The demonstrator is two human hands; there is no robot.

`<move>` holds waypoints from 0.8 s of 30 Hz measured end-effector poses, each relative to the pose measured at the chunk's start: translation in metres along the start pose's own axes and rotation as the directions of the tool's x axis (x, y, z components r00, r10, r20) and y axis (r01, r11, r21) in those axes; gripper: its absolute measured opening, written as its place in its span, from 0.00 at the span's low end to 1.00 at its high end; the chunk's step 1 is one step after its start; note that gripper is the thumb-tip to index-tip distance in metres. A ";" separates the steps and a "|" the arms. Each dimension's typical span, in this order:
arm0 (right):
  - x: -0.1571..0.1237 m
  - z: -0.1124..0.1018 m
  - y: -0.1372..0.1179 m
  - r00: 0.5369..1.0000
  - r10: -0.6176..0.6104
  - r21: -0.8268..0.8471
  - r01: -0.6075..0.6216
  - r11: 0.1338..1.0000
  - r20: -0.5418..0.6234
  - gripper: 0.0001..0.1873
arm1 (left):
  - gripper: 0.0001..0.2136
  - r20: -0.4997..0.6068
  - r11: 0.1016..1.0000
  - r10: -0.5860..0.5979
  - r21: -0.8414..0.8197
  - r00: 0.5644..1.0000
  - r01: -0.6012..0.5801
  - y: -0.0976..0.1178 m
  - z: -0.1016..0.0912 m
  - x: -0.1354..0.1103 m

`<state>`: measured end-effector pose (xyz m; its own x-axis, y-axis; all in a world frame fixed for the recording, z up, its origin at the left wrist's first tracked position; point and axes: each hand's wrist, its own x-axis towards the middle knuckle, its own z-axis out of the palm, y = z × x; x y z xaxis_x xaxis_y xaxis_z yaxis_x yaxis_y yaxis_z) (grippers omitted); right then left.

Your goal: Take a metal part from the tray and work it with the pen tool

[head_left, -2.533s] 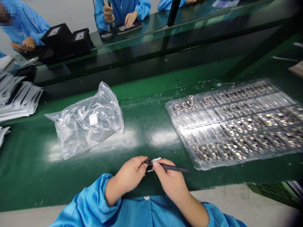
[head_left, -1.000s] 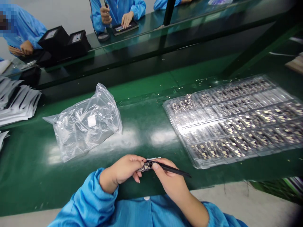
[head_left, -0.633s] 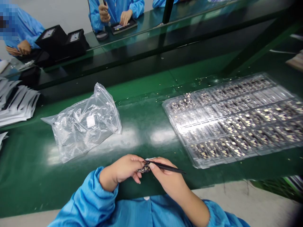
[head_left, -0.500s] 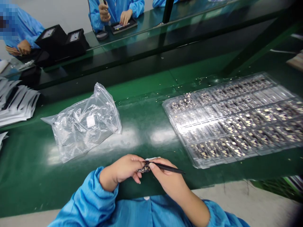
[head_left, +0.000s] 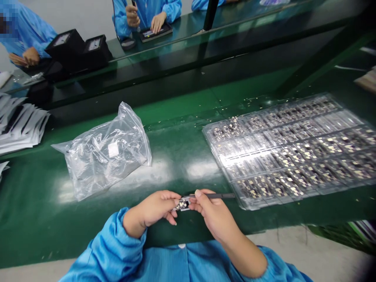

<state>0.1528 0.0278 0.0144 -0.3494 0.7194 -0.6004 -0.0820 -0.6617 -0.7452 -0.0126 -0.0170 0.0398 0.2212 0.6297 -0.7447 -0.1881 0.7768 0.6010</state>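
Left hand (head_left: pixel 152 209) closed, pinching a small circuit board (head_left: pixel 182 204) above the green bench mat (head_left: pixel 35 203); right hand (head_left: pixel 216 213) closed on black tweezers (head_left: pixel 214 195), tip at the board. Clear blister tray (head_left: pixel 205 135): most pockets hold boards.

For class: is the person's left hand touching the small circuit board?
Touching: the head view shows the left hand pinching the circuit board between its fingertips.

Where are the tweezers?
In the head view, the black tweezers sit in the right hand, beside the small circuit board held by the left hand, their far end near the clear blister tray.
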 end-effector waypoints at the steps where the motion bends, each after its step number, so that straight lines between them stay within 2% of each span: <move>1: 0.000 0.000 0.001 1.000 0.002 0.012 -0.002 1.000 -0.001 0.21 | 0.15 -0.010 1.000 0.017 -0.012 1.000 -0.017 -0.002 -0.001 0.000; 3: 0.001 -0.001 0.004 1.000 -0.011 -0.022 0.010 1.000 -0.011 0.21 | 0.17 -0.040 0.999 0.045 -0.018 0.998 -0.046 -0.006 -0.001 -0.001; 6: -0.001 0.000 0.004 0.998 -0.049 -0.168 0.043 0.985 -0.032 0.22 | 0.18 -0.066 0.997 0.076 -0.029 0.995 -0.078 -0.009 0.001 -0.003; 12: -0.009 0.008 -0.012 0.993 -0.110 -0.437 0.081 0.896 -0.042 0.22 | 0.17 -0.059 0.996 0.080 -0.021 0.995 -0.082 -0.004 0.004 -0.006; 24: -0.010 0.011 -0.002 0.975 -0.205 -0.541 0.130 0.831 -0.081 0.20 | 0.18 -0.057 0.996 0.087 -0.011 0.995 -0.088 -0.004 0.004 -0.006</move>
<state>0.1459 0.0197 0.0255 -0.2482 0.8545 -0.4563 0.3919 -0.3422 -0.8540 -0.0095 -0.0235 0.0432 0.1494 0.6936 -0.7047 -0.2172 0.7183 0.6609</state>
